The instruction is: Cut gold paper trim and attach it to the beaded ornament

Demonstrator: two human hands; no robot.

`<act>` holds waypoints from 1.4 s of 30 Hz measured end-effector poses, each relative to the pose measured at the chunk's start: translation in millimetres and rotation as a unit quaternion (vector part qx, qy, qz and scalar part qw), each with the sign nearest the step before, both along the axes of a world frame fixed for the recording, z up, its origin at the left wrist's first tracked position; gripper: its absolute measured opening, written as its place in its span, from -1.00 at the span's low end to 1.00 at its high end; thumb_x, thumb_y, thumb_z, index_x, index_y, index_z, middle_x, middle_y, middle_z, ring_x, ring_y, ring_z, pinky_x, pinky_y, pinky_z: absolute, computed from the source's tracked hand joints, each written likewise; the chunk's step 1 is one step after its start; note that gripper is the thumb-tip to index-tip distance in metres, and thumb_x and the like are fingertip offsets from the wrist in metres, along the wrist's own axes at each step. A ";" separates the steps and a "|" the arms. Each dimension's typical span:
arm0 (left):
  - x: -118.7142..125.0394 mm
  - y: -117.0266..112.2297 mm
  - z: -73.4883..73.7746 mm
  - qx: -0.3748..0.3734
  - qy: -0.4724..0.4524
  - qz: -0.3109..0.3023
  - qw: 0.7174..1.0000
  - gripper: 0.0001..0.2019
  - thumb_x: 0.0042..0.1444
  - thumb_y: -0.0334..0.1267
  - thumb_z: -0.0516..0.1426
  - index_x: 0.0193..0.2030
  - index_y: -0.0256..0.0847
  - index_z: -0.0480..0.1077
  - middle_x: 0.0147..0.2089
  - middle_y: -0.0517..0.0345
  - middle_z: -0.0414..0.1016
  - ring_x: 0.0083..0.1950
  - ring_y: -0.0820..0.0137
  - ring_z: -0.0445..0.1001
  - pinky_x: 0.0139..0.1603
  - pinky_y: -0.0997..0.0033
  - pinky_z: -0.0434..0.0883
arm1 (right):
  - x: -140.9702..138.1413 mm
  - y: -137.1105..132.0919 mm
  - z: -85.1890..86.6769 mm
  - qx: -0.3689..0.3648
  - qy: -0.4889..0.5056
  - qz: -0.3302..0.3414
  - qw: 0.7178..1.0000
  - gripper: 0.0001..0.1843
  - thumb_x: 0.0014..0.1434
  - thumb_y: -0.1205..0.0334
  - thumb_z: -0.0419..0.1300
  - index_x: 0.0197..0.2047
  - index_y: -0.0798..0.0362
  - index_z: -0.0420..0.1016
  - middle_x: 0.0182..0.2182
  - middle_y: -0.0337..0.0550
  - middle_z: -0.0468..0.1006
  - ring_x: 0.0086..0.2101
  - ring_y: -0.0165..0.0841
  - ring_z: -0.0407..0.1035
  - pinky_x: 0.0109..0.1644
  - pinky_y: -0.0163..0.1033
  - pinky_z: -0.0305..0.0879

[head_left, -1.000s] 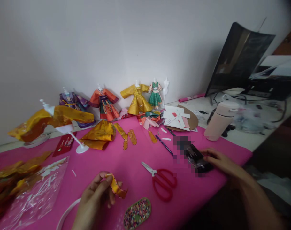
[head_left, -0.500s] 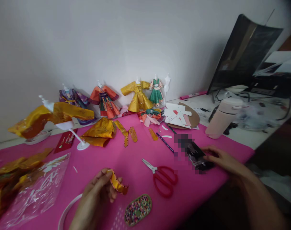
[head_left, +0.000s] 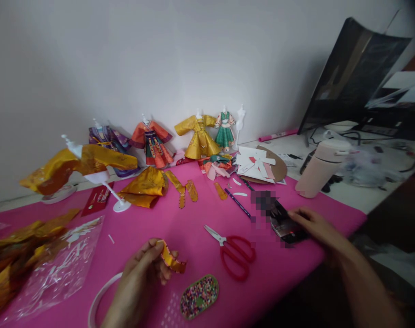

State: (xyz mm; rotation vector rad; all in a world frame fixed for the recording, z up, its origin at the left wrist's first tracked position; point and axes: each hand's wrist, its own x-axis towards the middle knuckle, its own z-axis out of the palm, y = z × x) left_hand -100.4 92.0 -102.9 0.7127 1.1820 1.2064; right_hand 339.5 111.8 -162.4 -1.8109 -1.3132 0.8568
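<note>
My left hand (head_left: pixel 139 282) is closed in a pinch on a small gold paper strip (head_left: pixel 171 260), held just above the pink mat (head_left: pixel 166 228). My right hand (head_left: pixel 316 228) rests at the mat's right side with its fingers on a dark phone (head_left: pixel 287 225), partly blurred out. Red-handled scissors (head_left: pixel 233 253) lie shut on the mat between the two hands. An oval patch of coloured beads (head_left: pixel 198 297) sits just right of my left hand.
Small paper dresses on white stands (head_left: pixel 197 136) line the wall. A gold robe on a stand (head_left: pixel 80 164) is at left, a clear plastic bag (head_left: pixel 53 269) near it. A pink tumbler (head_left: pixel 320 173), a pencil (head_left: pixel 238 202) and a dark monitor (head_left: pixel 357 77) are at right.
The view has shifted slightly. My left hand has kept the gold strip and drifted a little lower. My right hand stays on the phone.
</note>
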 end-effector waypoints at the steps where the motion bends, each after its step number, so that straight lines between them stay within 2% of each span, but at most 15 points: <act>1: -0.4 -0.2 -0.2 0.000 0.001 -0.003 1.000 -0.71 -0.13 -0.13 0.41 -0.40 -0.17 0.42 -0.67 0.31 0.46 -0.64 0.48 0.39 -0.61 0.59 0.33 | -1.0 -1.1 0.9 -0.001 0.000 0.001 1.000 -0.59 0.13 -0.19 0.15 -0.27 -0.02 0.53 -0.35 -0.12 0.65 -0.28 -0.11 0.53 -0.29 -0.12 0.43; 8: -2.2 -0.1 -2.7 0.000 0.005 0.002 1.000 -0.73 -0.11 -0.16 0.40 -0.38 -0.17 0.41 -0.60 0.26 0.52 -0.62 0.47 0.39 -0.62 0.59 0.29 | -4.0 -6.2 11.3 -0.012 -0.001 0.015 1.000 -0.60 0.17 -0.20 0.10 -0.33 -0.06 0.52 -0.40 -0.16 0.64 -0.34 -0.13 0.52 -0.34 -0.11 0.42; 14: -3.3 -0.2 -2.6 0.002 0.006 -0.001 1.000 -0.70 -0.13 -0.15 0.41 -0.37 -0.18 0.41 -0.60 0.27 0.52 -0.63 0.48 0.39 -0.62 0.59 0.33 | -4.6 -7.9 13.2 -0.001 0.004 0.015 1.000 -0.63 0.16 -0.12 0.10 -0.24 -0.05 0.57 -0.23 -0.10 0.66 -0.16 -0.06 0.54 -0.12 -0.03 0.46; 21: -2.6 1.7 -2.2 0.005 0.006 -0.002 1.000 -0.70 -0.15 -0.15 0.41 -0.38 -0.18 0.42 -0.60 0.25 0.53 -0.63 0.48 0.38 -0.62 0.59 0.33 | 0.5 -6.3 8.1 0.001 -0.004 0.040 0.999 -0.58 0.15 -0.12 0.11 -0.11 -0.05 0.59 -0.14 -0.08 0.67 -0.15 -0.07 0.55 -0.09 -0.02 0.49; 24: -1.5 1.8 -0.6 0.002 0.001 0.010 1.000 -0.68 -0.20 -0.17 0.43 -0.38 -0.19 0.43 -0.56 0.25 0.55 -0.63 0.48 0.40 -0.64 0.58 0.32 | 4.4 -4.9 5.1 0.004 -0.029 0.042 0.999 -0.46 0.14 -0.17 0.14 0.05 -0.02 0.53 -0.04 -0.03 0.64 -0.06 -0.05 0.53 0.02 0.00 0.45; 27: -1.2 2.3 -0.6 -0.002 -0.007 0.010 1.000 -0.70 -0.18 -0.18 0.42 -0.38 -0.19 0.44 -0.57 0.27 0.53 -0.62 0.49 0.40 -0.63 0.58 0.32 | 1.8 -6.7 6.0 0.004 -0.081 0.023 0.996 -0.20 0.12 -0.24 0.17 0.29 0.09 0.32 0.13 0.13 0.52 0.08 0.01 0.44 0.15 0.07 0.35; 29: -1.3 2.9 -1.2 0.000 -0.010 0.008 1.000 -0.71 -0.16 -0.18 0.42 -0.38 -0.19 0.44 -0.60 0.29 0.50 -0.63 0.48 0.39 -0.63 0.58 0.32 | -6.4 -9.6 8.5 0.004 -0.120 0.022 0.993 -0.01 0.06 -0.29 0.23 0.38 0.15 0.16 0.24 0.24 0.38 0.16 0.07 0.34 0.21 0.13 0.28; 32: -1.9 3.8 -1.3 0.005 -0.012 0.010 1.000 -0.70 -0.20 -0.17 0.43 -0.39 -0.20 0.45 -0.62 0.30 0.49 -0.65 0.48 0.38 -0.65 0.57 0.30 | -25.8 -14.0 11.0 0.014 -0.176 0.033 0.984 0.19 -0.08 -0.29 0.34 0.45 0.13 0.01 0.30 0.25 0.27 0.25 0.15 0.20 0.28 0.19 0.16; 35: -3.0 3.2 -0.1 0.003 -0.013 0.014 1.000 -0.69 -0.22 -0.17 0.44 -0.40 -0.20 0.45 -0.63 0.31 0.47 -0.64 0.48 0.38 -0.65 0.57 0.31 | -43.3 -16.4 9.3 0.030 -0.225 0.031 0.973 0.20 -0.14 -0.19 0.40 0.45 0.09 0.02 0.30 0.26 0.25 0.26 0.21 0.14 0.31 0.24 0.06; 37: -4.1 2.4 1.0 0.002 -0.014 0.014 1.000 -0.68 -0.23 -0.17 0.44 -0.40 -0.20 0.45 -0.63 0.31 0.46 -0.63 0.47 0.39 -0.63 0.56 0.34 | -49.2 -17.7 7.1 0.038 -0.247 0.029 0.968 0.17 -0.14 -0.12 0.40 0.44 0.11 0.04 0.28 0.28 0.27 0.25 0.23 0.14 0.30 0.25 0.05; 42: -6.6 2.2 0.8 -0.001 -0.011 0.019 1.000 -0.65 -0.24 -0.16 0.45 -0.38 -0.18 0.43 -0.62 0.30 0.51 -0.64 0.47 0.40 -0.63 0.56 0.35 | -42.1 -22.5 4.5 0.054 -0.263 0.043 0.962 0.10 -0.08 -0.03 0.36 0.44 0.10 0.02 0.21 0.22 0.35 0.25 0.14 0.17 0.28 0.14 0.13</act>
